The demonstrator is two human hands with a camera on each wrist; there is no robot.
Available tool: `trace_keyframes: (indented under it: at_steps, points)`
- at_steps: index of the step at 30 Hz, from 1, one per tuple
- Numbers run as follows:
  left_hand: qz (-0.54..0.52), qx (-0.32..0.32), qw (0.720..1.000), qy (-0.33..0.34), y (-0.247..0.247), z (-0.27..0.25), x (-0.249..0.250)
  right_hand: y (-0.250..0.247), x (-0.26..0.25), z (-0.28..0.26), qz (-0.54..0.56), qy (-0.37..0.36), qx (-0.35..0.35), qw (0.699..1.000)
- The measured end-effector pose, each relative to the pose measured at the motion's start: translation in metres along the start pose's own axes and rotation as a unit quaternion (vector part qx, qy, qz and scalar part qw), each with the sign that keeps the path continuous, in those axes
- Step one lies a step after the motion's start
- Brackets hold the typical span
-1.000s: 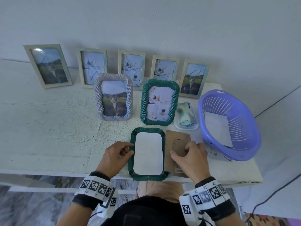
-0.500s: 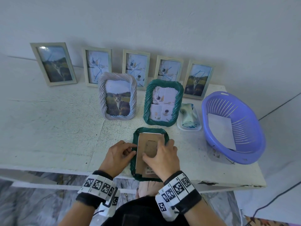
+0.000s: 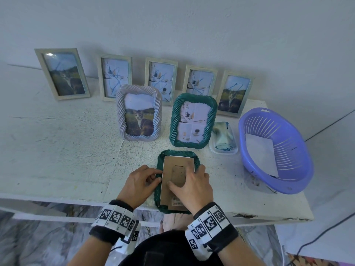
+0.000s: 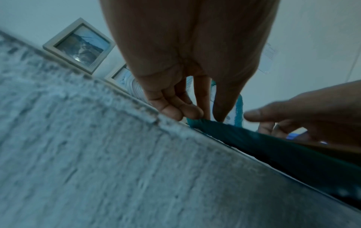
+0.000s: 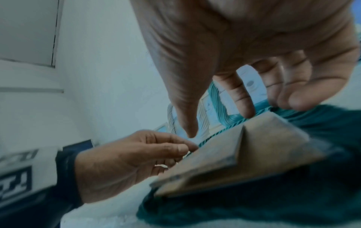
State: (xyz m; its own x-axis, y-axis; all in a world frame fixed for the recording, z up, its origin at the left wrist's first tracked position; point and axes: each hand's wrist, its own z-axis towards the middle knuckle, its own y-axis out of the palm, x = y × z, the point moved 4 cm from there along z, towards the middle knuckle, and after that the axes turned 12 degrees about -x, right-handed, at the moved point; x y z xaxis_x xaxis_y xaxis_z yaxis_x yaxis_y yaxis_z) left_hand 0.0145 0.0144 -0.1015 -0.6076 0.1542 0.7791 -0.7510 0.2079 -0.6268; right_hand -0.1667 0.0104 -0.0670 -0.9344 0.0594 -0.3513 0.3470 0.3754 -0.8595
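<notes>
A dark green rope-pattern picture frame [image 3: 177, 156] lies face down at the table's front edge. A brown cardboard backing board [image 3: 176, 166] with a fold-out stand lies on the frame's back. My right hand [image 3: 190, 185] presses down on the board with spread fingers. In the right wrist view my right hand [image 5: 224, 120] reaches onto the board [image 5: 254, 146], which sits slightly raised over the frame [image 5: 234, 208]. My left hand [image 3: 151, 177] pinches the frame's left rim between thumb and forefinger. The left wrist view shows my left hand [image 4: 210, 118] on the green rim [image 4: 273, 148].
Behind stand a green frame [image 3: 193, 121] and a pale rope-pattern frame [image 3: 139, 112] with a cat photo. Several plain frames [image 3: 161, 79] lean on the wall. At the right are a purple basket [image 3: 274, 150] holding a white sheet and a small tray [image 3: 223, 148] with cloth.
My right hand slid the backing board from beside the frame onto its back, covering the white sheet there. My left hand stayed at the frame's left rim.
</notes>
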Motion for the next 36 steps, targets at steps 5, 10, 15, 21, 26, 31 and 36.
trace_keyframes:
  at_steps: [5,10,15,21,26,31,36]
  points:
    - [0.075,0.003,0.996,0.039,0.001,-0.005,0.012,-0.026,0.022,-0.009,0.012,-0.063,0.022,0.998]
    - [0.170,-0.113,0.973,0.108,0.021,-0.013,0.032,-0.034,0.056,-0.024,-0.016,-0.182,-0.056,0.982]
    - [0.188,-0.132,0.967,0.110,0.029,-0.017,0.029,-0.011,0.064,-0.047,-0.065,-0.212,-0.094,0.970]
    - [0.177,-0.126,0.970,0.106,0.033,-0.019,0.027,-0.001,0.061,-0.055,-0.033,-0.184,-0.054,0.981]
    - [0.182,-0.115,0.971,0.103,0.036,-0.019,0.026,-0.002,0.063,-0.051,-0.008,-0.166,-0.035,0.985]
    - [0.184,-0.116,0.971,0.099,0.036,-0.019,0.027,0.001,0.062,-0.050,-0.005,-0.173,-0.043,0.984]
    - [0.183,-0.110,0.972,0.098,0.037,-0.019,0.026,0.001,0.062,-0.049,0.002,-0.174,-0.047,0.984]
